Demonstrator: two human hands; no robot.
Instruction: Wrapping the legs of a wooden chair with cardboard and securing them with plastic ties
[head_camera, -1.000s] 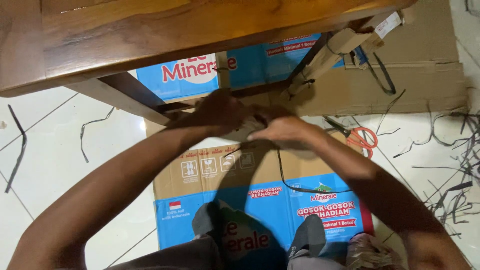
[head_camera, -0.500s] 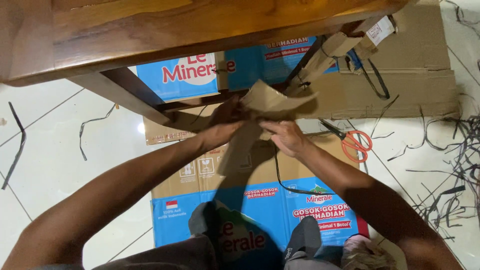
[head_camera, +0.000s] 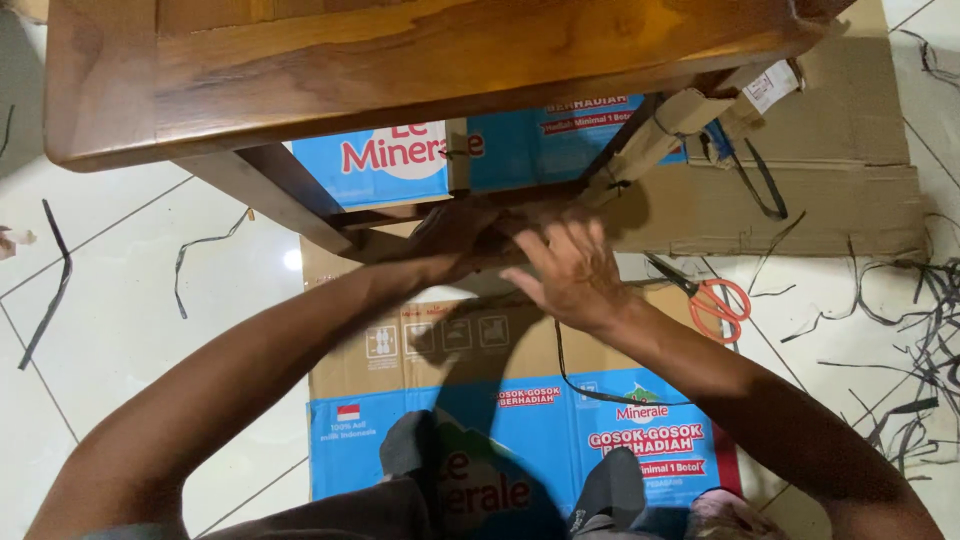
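Head view: both hands meet mid-frame at the rail (head_camera: 520, 200) under the wooden desk (head_camera: 400, 60). Left hand (head_camera: 455, 235) looks curled on it, grip hidden, can't tell. Right hand (head_camera: 570, 270) has its fingers (head_camera: 560, 232) spread flat. I'd press evenly and keep wraps snug. Scissors (head_camera: 715, 300) right, loose strips (head_camera: 900, 330) far right could snag.
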